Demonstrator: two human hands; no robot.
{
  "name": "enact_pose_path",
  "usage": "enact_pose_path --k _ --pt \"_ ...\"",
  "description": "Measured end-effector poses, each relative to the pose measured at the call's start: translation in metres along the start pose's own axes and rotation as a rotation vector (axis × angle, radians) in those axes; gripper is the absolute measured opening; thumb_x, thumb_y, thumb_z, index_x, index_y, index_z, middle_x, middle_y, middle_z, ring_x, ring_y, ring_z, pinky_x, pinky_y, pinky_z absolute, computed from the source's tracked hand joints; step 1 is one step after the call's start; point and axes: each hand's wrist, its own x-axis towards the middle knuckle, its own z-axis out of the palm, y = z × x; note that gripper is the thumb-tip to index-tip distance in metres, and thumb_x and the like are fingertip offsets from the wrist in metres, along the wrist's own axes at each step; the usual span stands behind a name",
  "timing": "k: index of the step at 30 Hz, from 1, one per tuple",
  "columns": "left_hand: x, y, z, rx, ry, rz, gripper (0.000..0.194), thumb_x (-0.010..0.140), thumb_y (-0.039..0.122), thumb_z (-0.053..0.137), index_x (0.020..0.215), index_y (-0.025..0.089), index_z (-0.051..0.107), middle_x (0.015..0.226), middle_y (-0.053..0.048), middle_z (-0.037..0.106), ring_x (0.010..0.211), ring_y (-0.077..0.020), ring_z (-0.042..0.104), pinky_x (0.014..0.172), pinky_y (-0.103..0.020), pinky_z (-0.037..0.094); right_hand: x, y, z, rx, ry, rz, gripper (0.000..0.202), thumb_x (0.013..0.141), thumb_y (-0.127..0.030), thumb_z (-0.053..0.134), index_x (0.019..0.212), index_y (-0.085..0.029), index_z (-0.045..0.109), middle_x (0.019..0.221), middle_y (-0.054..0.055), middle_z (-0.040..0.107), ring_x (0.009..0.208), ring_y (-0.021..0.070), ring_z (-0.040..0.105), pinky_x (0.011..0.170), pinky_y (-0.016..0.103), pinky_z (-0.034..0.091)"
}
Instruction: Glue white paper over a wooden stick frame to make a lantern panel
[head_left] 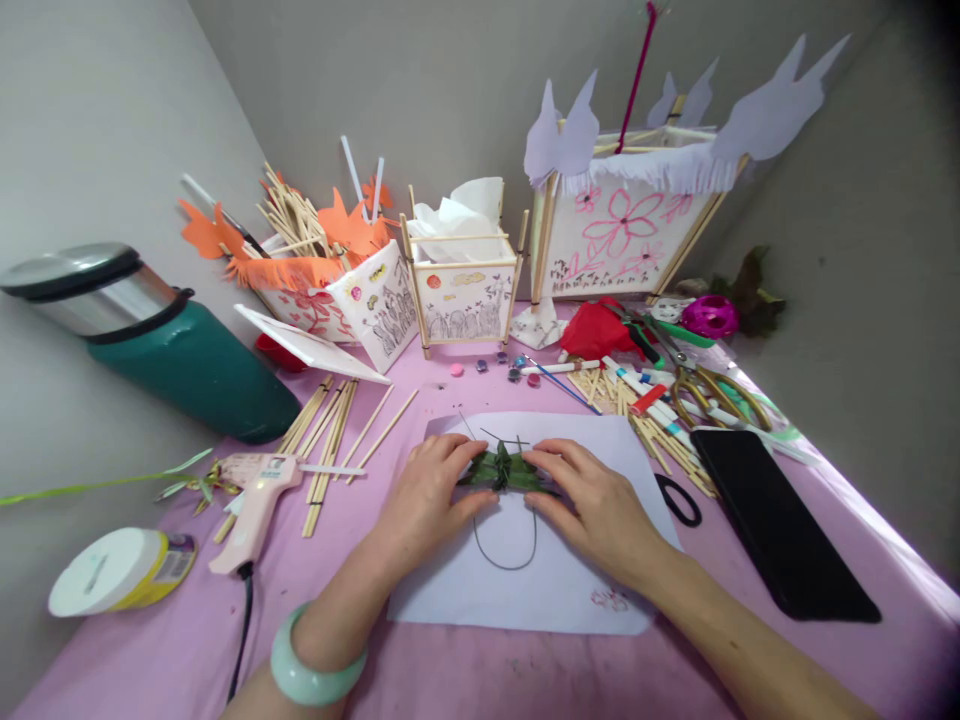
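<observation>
On a sheet of white paper (pixel 585 600) lies a small dark green leafy piece (pixel 502 466), with a thin dark wire loop (pixel 504 567) curving below it and short wire ends above. My left hand (pixel 435 490) pinches the left end of the green piece between thumb and fingers. At its right end, my right hand (pixel 589 500) holds it the same way. Both hands rest on the paper. A pale green bangle (pixel 315 670) circles my left wrist. Small red marks show at the paper's lower right.
A glue gun (pixel 259 500), white-lidded tub (pixel 124 572) and teal bottle (pixel 187 360) stand left. Decorated stick-framed boxes (pixel 465 300) line the back. Right are scissors (pixel 694 390), markers, sticks (pixel 667 450), a black ring (pixel 679 500) and a phone (pixel 780 520).
</observation>
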Motion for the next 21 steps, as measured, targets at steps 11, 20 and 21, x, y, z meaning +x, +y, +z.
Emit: enact_pose_path --k 11,20,21 --pt "0.0025 0.0045 0.0047 -0.013 0.055 -0.043 0.028 0.080 0.027 0.068 0.107 0.018 0.065 0.100 -0.007 0.062 0.093 -0.0234 0.054 0.083 -0.042 0.043 -0.0021 0.0001 0.0054 -0.003 0.017 0.019 0.032 0.090 -0.029 0.055 0.121 -0.024 0.054 0.113 0.007 0.055 0.098 0.0205 0.057 0.081 0.035 0.049" --pt "0.0019 0.0018 0.0055 -0.122 0.103 -0.022 0.030 0.082 0.022 0.065 0.111 0.017 0.062 0.106 -0.009 0.062 0.100 -0.0243 0.054 0.087 -0.042 0.044 -0.0025 -0.0014 0.0010 0.368 0.068 0.222 0.031 0.091 -0.030 0.051 0.121 -0.022 0.051 0.107 0.005 0.061 0.078 0.0156 0.057 0.071 0.032 0.047" --pt "0.0018 0.0020 0.0048 -0.169 0.112 -0.021 0.030 0.083 0.021 0.064 0.112 0.018 0.061 0.107 -0.009 0.061 0.102 -0.0238 0.054 0.088 -0.041 0.044 -0.0022 -0.0015 -0.0008 0.492 0.077 0.254 0.031 0.091 -0.031 0.051 0.121 -0.023 0.051 0.107 0.005 0.062 0.077 0.0148 0.057 0.069 0.031 0.047"
